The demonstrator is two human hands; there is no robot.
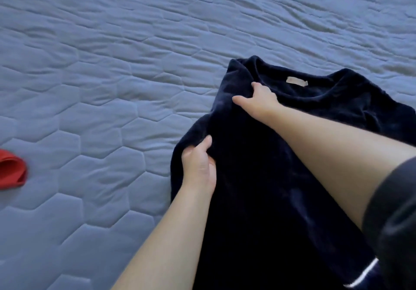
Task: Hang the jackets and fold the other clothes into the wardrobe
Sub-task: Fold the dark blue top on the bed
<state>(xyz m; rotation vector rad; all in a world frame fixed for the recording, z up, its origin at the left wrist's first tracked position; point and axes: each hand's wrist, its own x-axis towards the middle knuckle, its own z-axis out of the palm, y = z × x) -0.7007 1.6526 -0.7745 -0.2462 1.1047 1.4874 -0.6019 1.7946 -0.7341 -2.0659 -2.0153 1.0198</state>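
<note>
A dark navy fleece top (258, 188) lies spread on the bed, its round neckline with a small beige label (297, 81) at the far end. My left hand (199, 165) grips a fold of fabric along the top's left edge, about halfway down. Farther up, my right hand (258, 100) pinches the fabric at the left shoulder, just beside the neckline. A thin white stripe (364, 274) shows near the garment's bottom right.
The blue quilted bedspread (112, 87) with a hexagon pattern fills the view. A red garment (11, 170) pokes in at the left edge. My dark sleeve (396, 222) covers the lower right corner.
</note>
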